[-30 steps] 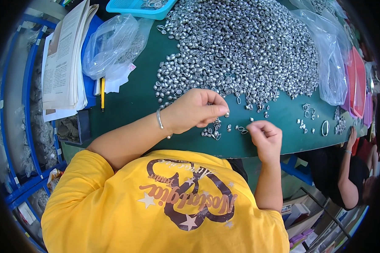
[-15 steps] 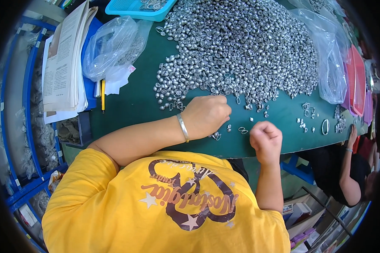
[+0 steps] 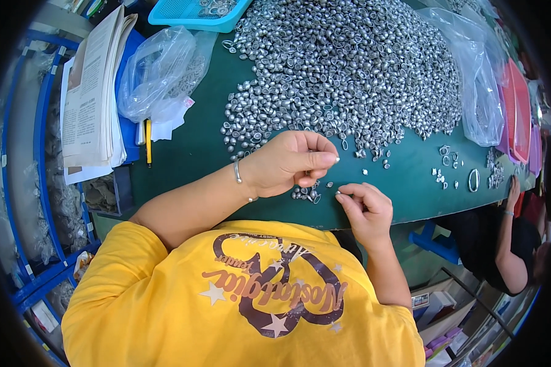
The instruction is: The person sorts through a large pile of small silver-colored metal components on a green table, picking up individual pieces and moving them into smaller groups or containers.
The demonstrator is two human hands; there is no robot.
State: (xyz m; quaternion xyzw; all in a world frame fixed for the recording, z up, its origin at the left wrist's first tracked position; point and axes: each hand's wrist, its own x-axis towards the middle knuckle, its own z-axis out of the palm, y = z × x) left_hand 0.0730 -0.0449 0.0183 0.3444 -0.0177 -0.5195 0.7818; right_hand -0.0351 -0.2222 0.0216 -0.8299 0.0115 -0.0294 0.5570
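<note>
A big heap of small silver metal caps (image 3: 355, 73) covers the far part of a green table (image 3: 190, 153). My left hand (image 3: 291, 162), with a thin bracelet at the wrist, hovers at the heap's near edge, fingers curled and pinched together on small caps. My right hand (image 3: 364, 208) rests near the table's front edge, thumb and forefinger pinching one small silver piece. Between the two hands lies a small cluster of sorted caps (image 3: 306, 194).
Clear plastic bags (image 3: 159, 73) and a stack of papers (image 3: 92, 98) lie at the left, with a yellow pencil (image 3: 148, 144) beside them. A blue tray (image 3: 196, 12) stands at the back. Another plastic bag (image 3: 477, 92) and red trays (image 3: 514, 104) are at the right; another person (image 3: 508, 238) sits lower right.
My left hand dipped down over the small cluster, then lifted and turned with fingers pinched. My right hand shifted slightly toward the cluster, still pinching.
</note>
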